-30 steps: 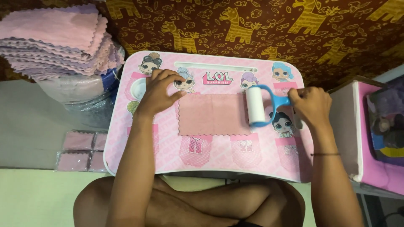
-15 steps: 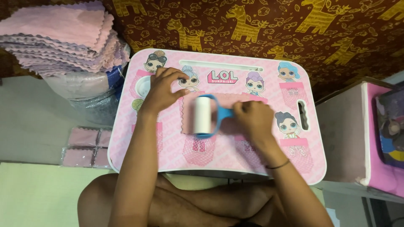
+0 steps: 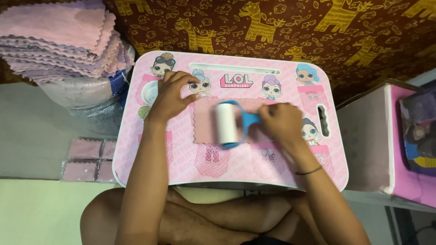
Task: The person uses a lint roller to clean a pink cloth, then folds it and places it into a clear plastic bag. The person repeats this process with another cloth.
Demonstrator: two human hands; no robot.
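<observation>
Right hand (image 3: 281,121) gripping blue handle of lint roller (image 3: 229,123), white roll lying on pink cloth (image 3: 213,122). Left hand (image 3: 170,96) fingers spread, pressing the cloth's upper-left corner flat. Cloth sits mid pink worktop (image 3: 236,177). Stack of pink cloths (image 3: 59,38) at far left; packaged cloths (image 3: 88,159) on floor below it.

Clear-wrapped pink cloth packs (image 3: 88,159) lower left

Cloth stack (image 3: 59,38), upper left, on a wrapped bundle (image 3: 86,102) | packed cloths (image 3: 88,159), floor left | giraffe-print fabric (image 3: 281,27), behind | pink box (image 3: 386,140), right
</observation>
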